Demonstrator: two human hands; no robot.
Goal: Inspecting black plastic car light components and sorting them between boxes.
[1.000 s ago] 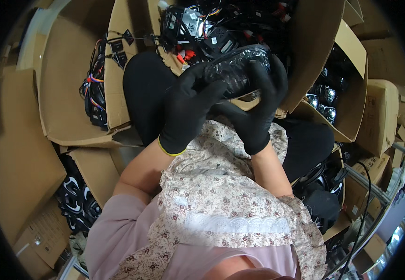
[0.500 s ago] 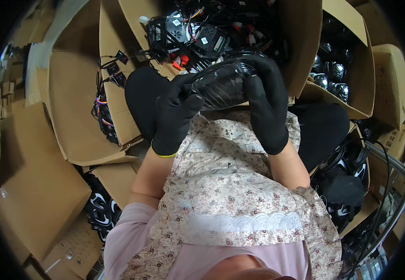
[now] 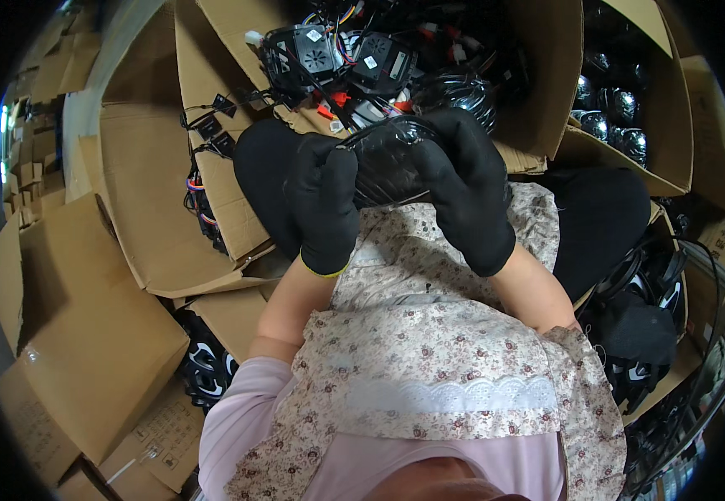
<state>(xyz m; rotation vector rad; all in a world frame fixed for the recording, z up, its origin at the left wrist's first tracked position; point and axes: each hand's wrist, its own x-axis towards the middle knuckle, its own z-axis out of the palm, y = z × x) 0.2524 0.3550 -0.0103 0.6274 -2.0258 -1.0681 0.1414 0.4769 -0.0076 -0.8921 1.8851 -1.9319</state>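
Observation:
Above my lap I hold a black bundle wrapped in shiny clear plastic film (image 3: 389, 171). My left hand (image 3: 325, 196), in a black glove with a yellow cuff edge, is closed at its left end, the thumb pressed against the fingers. My right hand (image 3: 469, 194), also gloved in black, grips the right end with the thumb on the near face. The gloves cover both ends, so what is inside the film cannot be made out. Just beyond, a similar wrapped bundle (image 3: 460, 93) lies in the open carton.
In that carton (image 3: 538, 92) lie black modules (image 3: 300, 57) with coloured wires and red and white connectors. More film-wrapped black bundles (image 3: 619, 107) fill a carton at the far right. Black-and-white helmet-like parts (image 3: 205, 363) lie at left. A large brown carton (image 3: 95, 326) stands further left.
The left hand has moved in to the right and its thumb has closed up against the fingers. Less of the wrapped bundle shows between the hands. The whole view has shifted slightly.

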